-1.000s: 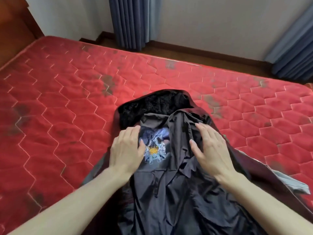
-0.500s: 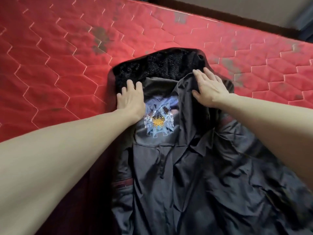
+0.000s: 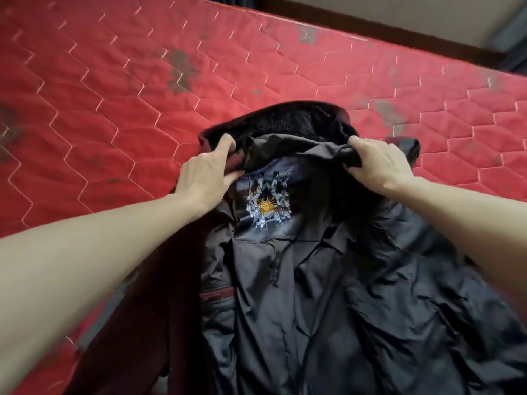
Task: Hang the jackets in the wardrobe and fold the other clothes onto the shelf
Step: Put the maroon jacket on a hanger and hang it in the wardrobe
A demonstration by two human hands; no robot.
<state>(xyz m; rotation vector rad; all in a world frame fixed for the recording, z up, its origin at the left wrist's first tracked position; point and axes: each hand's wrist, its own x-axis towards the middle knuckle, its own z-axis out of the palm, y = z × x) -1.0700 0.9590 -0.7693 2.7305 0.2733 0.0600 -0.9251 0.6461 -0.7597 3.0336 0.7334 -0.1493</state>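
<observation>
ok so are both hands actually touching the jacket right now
Touching. The head view shows the left hand and right hand each curled round the jacket at either end of its furry collar.

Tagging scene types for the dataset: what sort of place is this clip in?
Most likely a bedroom at home. A bare red quilted mattress fills most of the view, with a dark jacket spread on it, its collar gripped by the left hand and the right hand. A wall with a dark skirting board runs behind.
</observation>
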